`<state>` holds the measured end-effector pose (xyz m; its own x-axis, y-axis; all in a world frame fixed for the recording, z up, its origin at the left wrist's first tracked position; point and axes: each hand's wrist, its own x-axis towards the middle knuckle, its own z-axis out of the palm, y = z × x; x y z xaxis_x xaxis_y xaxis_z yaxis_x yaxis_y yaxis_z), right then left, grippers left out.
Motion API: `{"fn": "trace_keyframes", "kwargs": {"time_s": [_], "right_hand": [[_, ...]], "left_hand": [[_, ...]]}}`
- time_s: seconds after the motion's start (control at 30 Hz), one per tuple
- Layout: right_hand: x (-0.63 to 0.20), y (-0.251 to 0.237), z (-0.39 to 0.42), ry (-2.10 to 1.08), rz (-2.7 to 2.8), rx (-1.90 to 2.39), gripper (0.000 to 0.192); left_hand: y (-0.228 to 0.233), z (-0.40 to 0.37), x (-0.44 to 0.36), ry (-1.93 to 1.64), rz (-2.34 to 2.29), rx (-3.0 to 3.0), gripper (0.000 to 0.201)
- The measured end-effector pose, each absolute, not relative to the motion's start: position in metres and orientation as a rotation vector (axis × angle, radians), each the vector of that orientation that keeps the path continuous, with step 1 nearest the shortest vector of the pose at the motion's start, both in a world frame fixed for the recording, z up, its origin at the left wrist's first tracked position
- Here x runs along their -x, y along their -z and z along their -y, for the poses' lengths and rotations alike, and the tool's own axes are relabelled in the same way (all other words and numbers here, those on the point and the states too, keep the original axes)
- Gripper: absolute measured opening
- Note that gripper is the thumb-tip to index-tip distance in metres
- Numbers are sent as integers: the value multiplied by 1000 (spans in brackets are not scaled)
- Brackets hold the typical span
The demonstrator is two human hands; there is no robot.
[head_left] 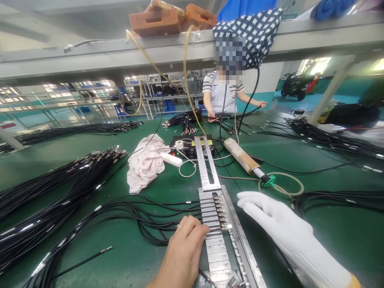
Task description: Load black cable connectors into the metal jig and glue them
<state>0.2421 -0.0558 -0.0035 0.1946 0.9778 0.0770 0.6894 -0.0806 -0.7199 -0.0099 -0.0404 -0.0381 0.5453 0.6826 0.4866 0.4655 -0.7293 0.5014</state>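
slotted metal jig [216, 244], black cables [156, 218] seated, bare left hand [183, 252] pressing them, gloved right hand [282, 230] open flat

The metal jig's [223, 244] near end runs off the bottom edge.

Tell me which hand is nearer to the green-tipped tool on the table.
The right hand, in a white glove, is nearer: its fingertips lie just below the green-tipped tool. The bare left hand rests farther left, on the metal fixture.
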Motion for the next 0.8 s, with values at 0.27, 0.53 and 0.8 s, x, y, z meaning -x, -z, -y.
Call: {"fn": "trace_keyframes", "kwargs": {"time_s": [0.27, 0.53, 0.8], "right_hand": [[-229, -8, 59, -804, 1641, 1912, 35], [-214, -10, 67, -1001, 1694, 1817, 32], [-211, -16, 72, -1006, 1655, 1743, 28]], "left_hand": [[39, 41, 7, -1025, -951, -2500, 23], [40, 45, 11, -1036, -967, -2469, 24], [35, 44, 13, -1086, -941, -2484, 23]]}}
